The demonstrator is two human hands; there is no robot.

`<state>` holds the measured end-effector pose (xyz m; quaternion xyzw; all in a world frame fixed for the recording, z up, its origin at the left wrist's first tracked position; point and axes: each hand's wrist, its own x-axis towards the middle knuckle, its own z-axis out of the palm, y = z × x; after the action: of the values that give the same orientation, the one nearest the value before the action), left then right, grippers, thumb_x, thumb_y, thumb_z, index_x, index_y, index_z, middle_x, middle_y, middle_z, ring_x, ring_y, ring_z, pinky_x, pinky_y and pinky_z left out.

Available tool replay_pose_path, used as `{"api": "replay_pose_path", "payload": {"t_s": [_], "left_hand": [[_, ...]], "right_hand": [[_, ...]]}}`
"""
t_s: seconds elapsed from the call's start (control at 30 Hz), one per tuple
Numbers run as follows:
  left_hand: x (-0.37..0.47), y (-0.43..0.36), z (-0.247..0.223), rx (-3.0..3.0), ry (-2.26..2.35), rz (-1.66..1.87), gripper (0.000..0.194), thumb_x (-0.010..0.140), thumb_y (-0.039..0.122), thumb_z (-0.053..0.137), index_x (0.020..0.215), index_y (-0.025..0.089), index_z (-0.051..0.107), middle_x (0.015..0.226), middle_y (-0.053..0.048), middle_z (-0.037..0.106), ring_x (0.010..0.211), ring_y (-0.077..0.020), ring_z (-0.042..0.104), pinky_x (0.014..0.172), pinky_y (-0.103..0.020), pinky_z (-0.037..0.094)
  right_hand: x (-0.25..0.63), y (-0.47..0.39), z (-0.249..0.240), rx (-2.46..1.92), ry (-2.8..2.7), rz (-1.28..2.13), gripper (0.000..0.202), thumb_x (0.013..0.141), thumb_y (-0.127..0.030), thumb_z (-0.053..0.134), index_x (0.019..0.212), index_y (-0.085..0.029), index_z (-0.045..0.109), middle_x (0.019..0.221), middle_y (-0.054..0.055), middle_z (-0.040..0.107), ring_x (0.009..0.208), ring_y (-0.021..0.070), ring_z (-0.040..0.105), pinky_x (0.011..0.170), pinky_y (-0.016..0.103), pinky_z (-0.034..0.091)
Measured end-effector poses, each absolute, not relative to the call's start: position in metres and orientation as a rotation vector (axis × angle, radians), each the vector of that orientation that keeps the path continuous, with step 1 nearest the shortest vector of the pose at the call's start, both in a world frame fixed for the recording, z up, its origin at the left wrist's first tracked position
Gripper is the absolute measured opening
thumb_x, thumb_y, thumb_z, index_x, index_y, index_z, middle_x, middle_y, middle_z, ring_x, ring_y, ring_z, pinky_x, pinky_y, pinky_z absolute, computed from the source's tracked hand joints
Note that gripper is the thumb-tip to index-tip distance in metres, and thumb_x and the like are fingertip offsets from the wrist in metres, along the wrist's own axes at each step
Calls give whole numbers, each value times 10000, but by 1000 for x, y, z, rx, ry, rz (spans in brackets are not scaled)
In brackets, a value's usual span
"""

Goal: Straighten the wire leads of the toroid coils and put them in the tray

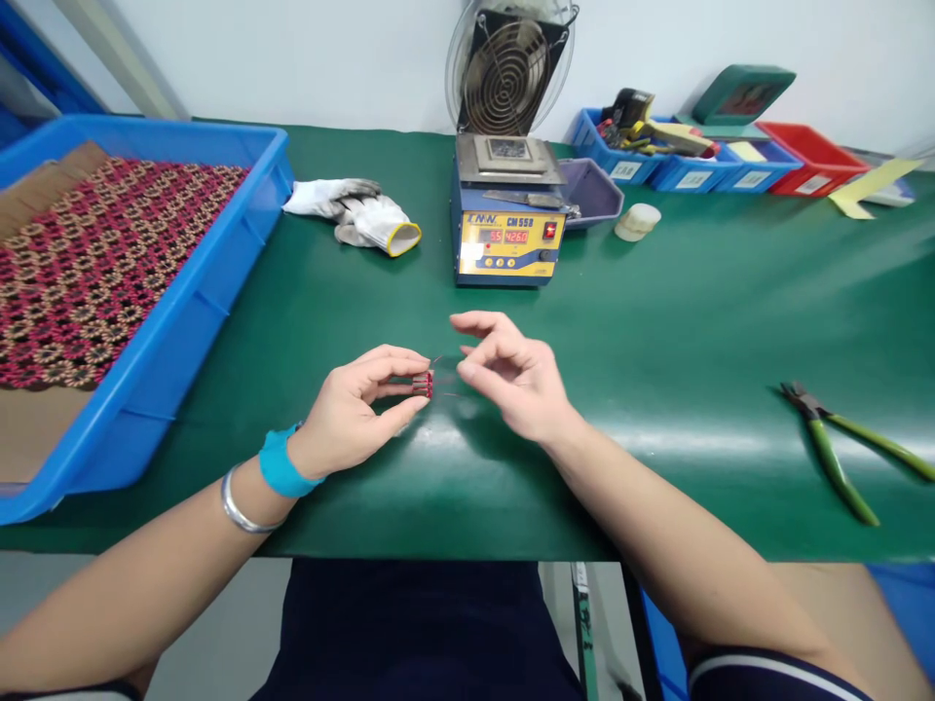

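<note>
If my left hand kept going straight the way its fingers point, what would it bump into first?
Probably your bare right hand, just across a small gap; the thin wires on the small red-striped part in your left hand would likely get there first, though depth is unclear.

Head view | station: we look from above the wearer's dark navy cloth garment (pixel 416 633) | facing: forward, down, over the flat green workbench top (pixel 679 321) to the plain white wall (pixel 321 58) | range: near, bare left hand (pixel 355 399) and bare right hand (pixel 522 380) around mid-frame

Left fingers (pixel 400 367) hold a small red part near the right fingers (pixel 491 385).
</note>
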<state>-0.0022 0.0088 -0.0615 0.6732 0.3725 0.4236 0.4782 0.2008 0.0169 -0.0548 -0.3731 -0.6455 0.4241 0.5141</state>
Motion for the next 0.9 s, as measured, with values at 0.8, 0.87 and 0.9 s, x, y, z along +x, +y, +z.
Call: {"api": "replay_pose_path", "payload": {"t_s": [0.8, 0.87, 0.9], "left_hand": [[4, 9, -64, 1452, 921, 991, 244, 758, 181, 716, 978, 119, 632, 954, -77, 678, 849, -164, 697, 793, -288, 616], [3, 9, -64, 1471, 910, 982, 237, 765, 175, 708, 983, 125, 631, 960, -74, 672, 862, -167, 692, 791, -291, 616], [3, 9, -64, 1483, 903, 979, 231, 769, 173, 704, 984, 128, 630, 959, -71, 669, 864, -167, 688, 786, -290, 616]], "right_hand": [[189, 12, -69, -993, -1576, 1172, 199, 780, -391, 727, 740, -199, 698, 1139, 102, 628, 1161, 246, 579, 970, 433, 487], [189, 12, -68, -1003, -1589, 1162, 212, 791, -407, 713, 746, -201, 695, 1143, 101, 631, 1158, 244, 581, 966, 431, 490], [189, 11, -68, -1002, -1599, 1158, 214, 798, -409, 705, 749, -201, 693, 1146, 102, 633, 1160, 243, 580, 967, 431, 488]]}}
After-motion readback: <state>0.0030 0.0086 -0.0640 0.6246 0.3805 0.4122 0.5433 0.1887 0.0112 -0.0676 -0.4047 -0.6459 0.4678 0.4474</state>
